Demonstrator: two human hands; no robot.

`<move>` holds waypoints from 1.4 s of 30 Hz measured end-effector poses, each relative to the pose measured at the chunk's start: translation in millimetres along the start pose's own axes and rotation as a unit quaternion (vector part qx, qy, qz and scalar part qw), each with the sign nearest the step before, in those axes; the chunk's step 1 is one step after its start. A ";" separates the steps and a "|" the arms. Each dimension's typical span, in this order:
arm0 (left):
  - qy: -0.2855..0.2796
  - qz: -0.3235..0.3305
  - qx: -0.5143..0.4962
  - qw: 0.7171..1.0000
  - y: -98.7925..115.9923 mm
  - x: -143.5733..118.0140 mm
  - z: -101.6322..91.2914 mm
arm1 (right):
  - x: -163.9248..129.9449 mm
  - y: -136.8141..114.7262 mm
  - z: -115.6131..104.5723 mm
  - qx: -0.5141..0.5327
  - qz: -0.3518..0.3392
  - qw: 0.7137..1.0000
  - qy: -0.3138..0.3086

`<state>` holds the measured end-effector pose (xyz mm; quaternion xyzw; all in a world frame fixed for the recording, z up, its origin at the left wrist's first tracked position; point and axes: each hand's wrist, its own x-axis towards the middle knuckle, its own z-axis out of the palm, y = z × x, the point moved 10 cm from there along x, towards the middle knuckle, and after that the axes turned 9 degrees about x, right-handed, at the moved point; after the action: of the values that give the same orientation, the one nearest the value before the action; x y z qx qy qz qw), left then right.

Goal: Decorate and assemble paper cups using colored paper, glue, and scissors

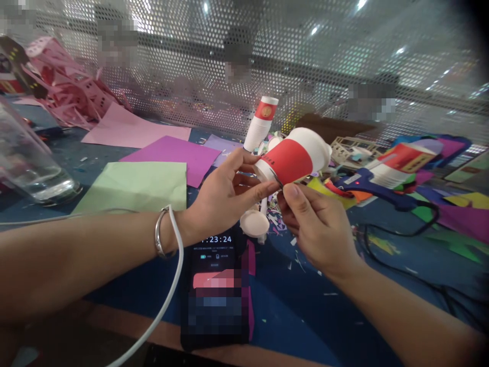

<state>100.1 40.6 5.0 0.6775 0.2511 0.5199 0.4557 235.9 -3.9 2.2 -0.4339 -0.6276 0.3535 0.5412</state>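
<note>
My left hand (pixel 219 191) is closed around the base end of a red and white paper cup (pixel 292 159), which lies tilted on its side in the air above the table. My right hand (pixel 319 227) pinches a thin dark piece between thumb and forefinger, against the cup's lower edge; its kind is too small to tell. Just below the hands is a small white round paper piece (pixel 254 223). A phone (pixel 216 255) showing a timer lies under my left wrist. Behind the cup stands a leaning stack of paper cups (pixel 262 122).
Green paper (pixel 141 183), purple paper (pixel 171 155) and pink paper (pixel 132 127) lie to the left, near a glass of water (pixel 49 178). Rightward are a blue glue gun (pixel 367 183), its black cable (pixel 405 278) and more cups (pixel 399 165). Paper scraps litter the table. A perforated metal screen (pixel 183 66) stands behind.
</note>
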 end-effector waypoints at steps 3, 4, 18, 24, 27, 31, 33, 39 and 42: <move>0.011 0.011 0.023 1.000 1.7 -3.1 -0.1 | -0.2 0.2 -0.3 -0.009 0.000 1.000 0.000; 0.012 0.016 0.027 0.999 2.6 -3.5 0.0 | -0.1 0.3 -0.2 -0.011 0.000 1.000 -0.001; 0.016 0.075 0.079 0.994 16.3 -3.4 -2.4 | -0.1 1.5 1.0 0.021 0.017 1.000 -0.002; 0.020 0.086 0.101 0.991 16.7 -3.8 -3.4 | -0.2 3.5 1.5 0.028 0.025 0.999 0.000; 0.018 0.076 0.088 0.993 18.0 -3.5 -3.0 | 0.0 -0.9 1.1 0.018 0.014 1.000 0.000; 0.005 0.020 -0.006 1.000 12.0 -3.8 1.2 | 0.4 -7.2 -0.5 -0.011 -0.002 1.000 0.000; 0.003 -0.038 -0.063 0.997 1.1 -3.7 3.9 | 1.1 -6.4 -1.8 -0.012 -0.002 1.000 0.004; -0.019 -0.088 -0.151 0.984 -9.9 -0.4 11.1 | 2.1 -0.2 -3.0 0.004 0.009 1.000 0.003; -0.013 -0.046 -0.102 0.994 -1.1 0.9 6.9 | 0.7 -3.5 -3.1 -0.002 0.002 1.000 0.003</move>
<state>107.0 39.5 4.1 0.6219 0.2218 0.5121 0.5493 238.4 -4.6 6.2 -0.4373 -0.6260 0.3516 0.5416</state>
